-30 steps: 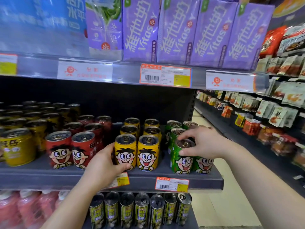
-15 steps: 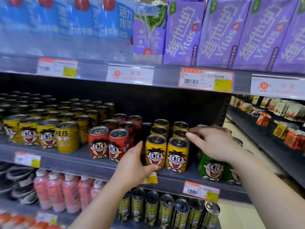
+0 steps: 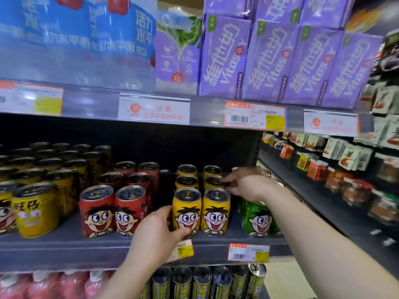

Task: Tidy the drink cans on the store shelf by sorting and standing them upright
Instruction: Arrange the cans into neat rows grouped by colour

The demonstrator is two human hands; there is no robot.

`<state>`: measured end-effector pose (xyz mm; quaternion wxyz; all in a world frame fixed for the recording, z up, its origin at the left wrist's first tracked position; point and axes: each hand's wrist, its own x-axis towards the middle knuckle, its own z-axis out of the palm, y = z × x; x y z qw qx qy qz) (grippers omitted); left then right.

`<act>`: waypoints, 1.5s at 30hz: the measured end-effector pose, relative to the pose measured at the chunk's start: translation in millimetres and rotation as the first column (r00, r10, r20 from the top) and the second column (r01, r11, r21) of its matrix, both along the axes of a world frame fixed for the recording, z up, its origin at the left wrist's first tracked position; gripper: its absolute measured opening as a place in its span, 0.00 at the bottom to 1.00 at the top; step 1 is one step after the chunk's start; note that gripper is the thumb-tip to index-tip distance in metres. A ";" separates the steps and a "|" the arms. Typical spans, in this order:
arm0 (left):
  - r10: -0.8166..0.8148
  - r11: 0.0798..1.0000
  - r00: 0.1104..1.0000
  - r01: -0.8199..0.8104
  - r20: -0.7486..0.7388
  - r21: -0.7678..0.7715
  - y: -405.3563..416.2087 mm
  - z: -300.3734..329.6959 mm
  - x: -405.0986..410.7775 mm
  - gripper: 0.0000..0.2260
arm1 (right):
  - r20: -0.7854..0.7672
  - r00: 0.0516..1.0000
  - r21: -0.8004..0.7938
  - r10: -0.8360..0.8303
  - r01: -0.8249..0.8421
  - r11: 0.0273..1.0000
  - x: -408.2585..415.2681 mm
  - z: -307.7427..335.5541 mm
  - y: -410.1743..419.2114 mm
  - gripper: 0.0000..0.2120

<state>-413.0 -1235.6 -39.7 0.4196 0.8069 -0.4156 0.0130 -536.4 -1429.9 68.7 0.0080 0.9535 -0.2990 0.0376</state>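
Upright cartoon-face cans stand in rows on the grey middle shelf (image 3: 86, 249). My left hand (image 3: 157, 229) grips the front-left yellow can (image 3: 186, 209), thumb across its lower front and fingers on its left side. Beside it stands a second front yellow can (image 3: 216, 212). My right hand (image 3: 248, 184) reaches in from the right and pinches the top rim of the second-row yellow can (image 3: 212, 180). My right wrist partly hides the green cans (image 3: 257, 219) below it. Two columns of red cans (image 3: 97, 212) stand to the left, with a gap between them and the yellow ones.
More yellow cans (image 3: 34, 210) fill the shelf's left end. Purple drink cartons (image 3: 269, 61) and blue packs sit on the shelf above. Dark cans (image 3: 200, 281) and pink bottles (image 3: 43, 283) line the shelf below. Snack racks (image 3: 345, 158) run along the aisle at right.
My right hand left the top of the front green can and moved left onto the second-row yellow can. My left hand rose from the shelf edge to grip the front-left yellow can. The view shifted.
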 end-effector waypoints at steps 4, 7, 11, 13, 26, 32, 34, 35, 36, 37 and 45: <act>0.008 1.000 1.000 -0.008 0.009 0.013 0.9 0.6 -2.0 0.19 | 0.004 1.000 0.028 0.016 -0.016 0.999 5.9 -3.0 -4.4 0.18; 0.001 1.000 1.000 -0.001 0.000 0.010 1.8 2.1 -4.4 0.20 | -0.019 0.999 0.056 0.039 -0.038 0.998 5.5 -2.9 -5.8 0.20; -0.025 0.998 0.998 0.022 -0.052 -0.061 6.4 4.2 -7.6 0.21 | 0.086 0.996 0.024 0.013 -0.015 1.000 2.9 1.3 -0.9 0.18; -0.016 0.993 0.996 0.006 -0.085 -0.120 14.8 4.1 -7.4 0.28 | 0.254 0.967 0.006 0.002 -0.004 1.000 5.4 6.5 13.0 0.16; 0.332 0.900 0.941 -0.337 -0.068 -0.277 126.3 11.4 69.8 0.29 | 0.369 0.907 -0.039 0.205 -0.205 0.978 82.1 -19.1 150.2 0.30; 0.167 0.984 0.984 -0.170 -0.057 -0.057 119.0 8.9 101.2 0.29 | 0.213 0.971 -0.120 0.111 -0.087 0.989 102.6 -31.6 159.2 0.33; 0.131 0.991 0.991 -0.131 -0.038 -0.018 119.3 9.8 107.8 0.22 | 0.189 0.977 -0.106 0.103 -0.084 0.991 103.2 -30.6 160.6 0.32; 0.100 0.995 0.994 -0.100 -0.039 -0.007 120.2 10.1 112.2 0.22 | 0.182 0.978 -0.103 0.098 -0.081 0.991 103.3 -29.8 160.9 0.31; 0.060 0.998 0.997 -0.059 -0.053 0.008 121.3 10.3 117.5 0.22 | 0.179 0.979 -0.100 0.093 -0.075 0.992 103.1 -29.1 161.4 0.31; 0.014 1.000 0.997 -0.012 -0.079 0.026 122.9 10.8 122.2 0.24 | 0.172 0.982 -0.094 0.083 -0.067 0.993 103.3 -28.7 161.8 0.31; -0.075 0.997 0.993 0.077 -0.096 0.021 123.9 13.4 131.6 0.25 | 0.173 0.984 -0.095 0.033 -0.016 0.995 104.7 -31.5 170.8 0.33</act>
